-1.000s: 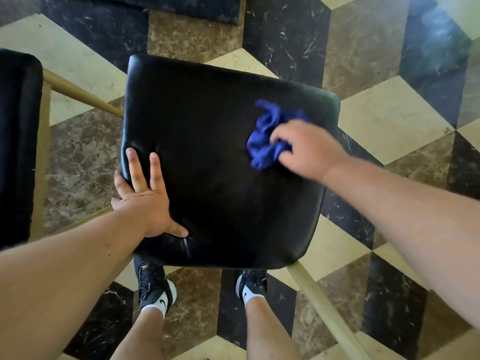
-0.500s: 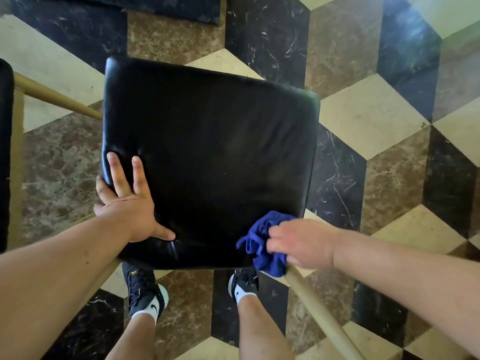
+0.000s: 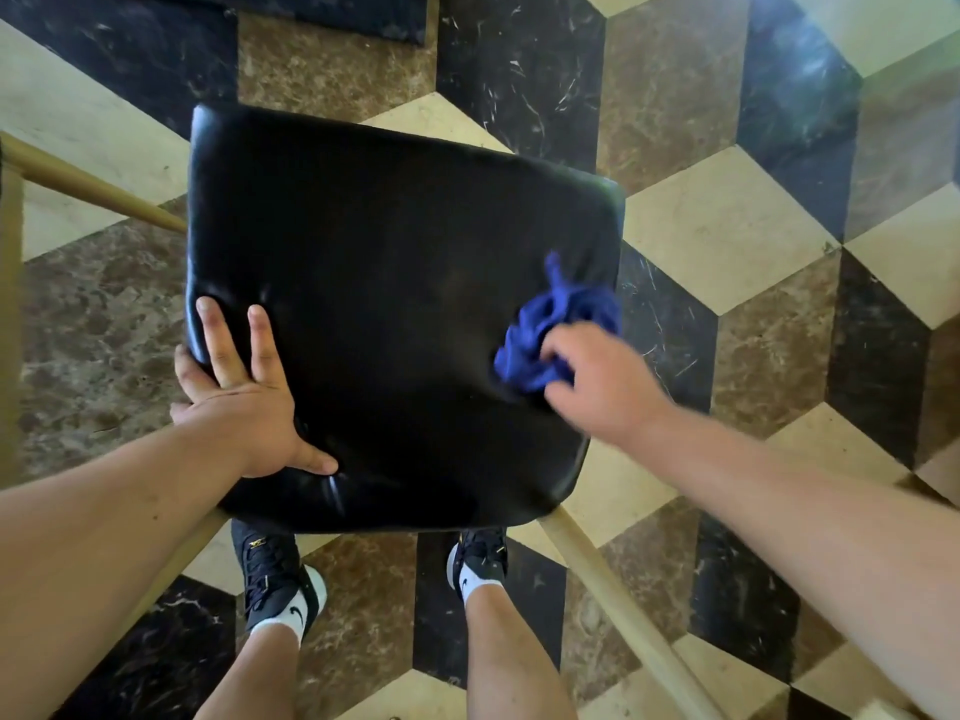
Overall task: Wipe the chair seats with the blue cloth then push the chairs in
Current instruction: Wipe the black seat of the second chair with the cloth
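The right hand (image 3: 597, 387) grips the bunched blue cloth (image 3: 550, 335) against the black chair seat (image 3: 395, 283), close to the seat edge on that hand's outer side. The left hand (image 3: 244, 402) lies flat with fingers straight and thumb spread, pressing the corner nearest it (its outer fingers seem to hang over the rim). The cloth is a loose wad, so a fast stroke could carry it off the edge or leave patches unwiped, and if the left hand's pressure eases the chair may skid on the polished floor (image 3: 727, 226).
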